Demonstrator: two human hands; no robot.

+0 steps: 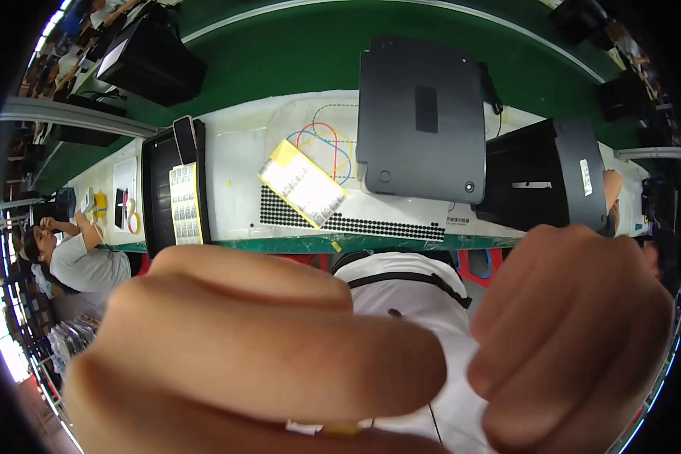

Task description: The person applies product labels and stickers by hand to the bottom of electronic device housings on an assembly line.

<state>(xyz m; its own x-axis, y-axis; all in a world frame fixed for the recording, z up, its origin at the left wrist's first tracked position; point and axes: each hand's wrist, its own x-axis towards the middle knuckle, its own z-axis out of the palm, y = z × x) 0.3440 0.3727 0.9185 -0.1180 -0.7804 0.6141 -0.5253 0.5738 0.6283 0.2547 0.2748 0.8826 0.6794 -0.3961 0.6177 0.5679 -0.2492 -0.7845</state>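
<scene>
White worktable (234,159) before a green surface (280,49); yellow-edged label sheet (304,184) lies left of grey panel (422,155), long axis slanting upper-left to lower-right; left hand (242,340), right hand (575,333) curled, contents indiscernible.

Labels (185,203) on 2 sheets (284,153); white label (584,176) on black casing (528,157); print illegible.

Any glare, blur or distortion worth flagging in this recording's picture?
Head view: the left hand and right hand loom close to the lens and look soft; head view: glare washes out much of the tilted yellow-edged label sheet; head view: fisheye distortion bends straight edges, the corners are black, and the left rim has blown-out white patches.
</scene>
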